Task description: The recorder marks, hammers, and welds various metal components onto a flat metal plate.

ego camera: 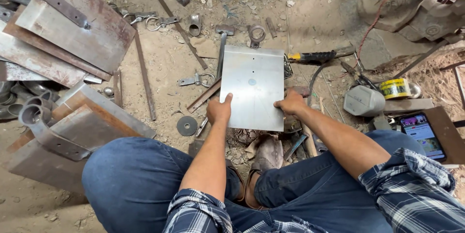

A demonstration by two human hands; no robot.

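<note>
A flat rectangular grey metal sheet [254, 85] with small holes along its middle lies in front of my knees, over tools on the dirt floor. My left hand [219, 109] grips its near left edge, thumb on top. My right hand [290, 102] grips its right edge near the lower corner. Both hands hold the sheet roughly level. A hammer [223, 39] lies partly under the sheet's far left side.
Stacked rusty steel plates with pipe hinges [72, 121] lie to the left, more plates [68, 25] at the back left. A yellow-handled tool [312, 57], tape roll [395, 88], grey block [363, 100] and phone [422, 134] sit right. A round disc [187, 125], rods and clasps litter the ground.
</note>
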